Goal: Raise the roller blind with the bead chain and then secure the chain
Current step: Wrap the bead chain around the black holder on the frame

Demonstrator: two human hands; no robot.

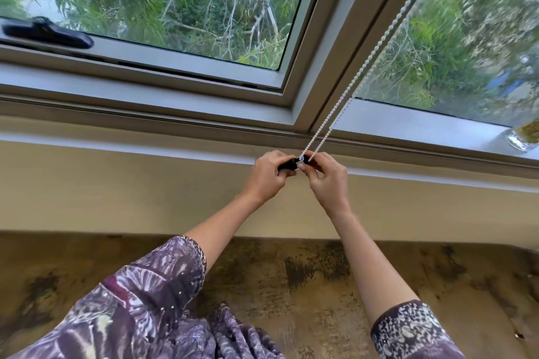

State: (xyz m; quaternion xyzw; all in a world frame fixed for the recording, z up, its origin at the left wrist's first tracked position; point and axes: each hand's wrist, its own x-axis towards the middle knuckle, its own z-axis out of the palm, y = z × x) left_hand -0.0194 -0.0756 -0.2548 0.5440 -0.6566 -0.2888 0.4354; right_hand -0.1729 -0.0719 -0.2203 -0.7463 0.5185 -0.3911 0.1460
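Bead chain (378,49) and black clip (287,165), half-hidden by fingers (316,167)

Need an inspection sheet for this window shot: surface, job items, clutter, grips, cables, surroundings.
surface: grey window ledge above a cream wall.
job's things: bead chain, two strands running down to a black clip; blind itself not in view.
clutter: glass jar on the ledge, far right.
grips: left hand holds the black clip; right hand pinches the bead chain beside it.
cables: nothing seen.
surroundings: black window handle, trees outside, mottled brown surface below.
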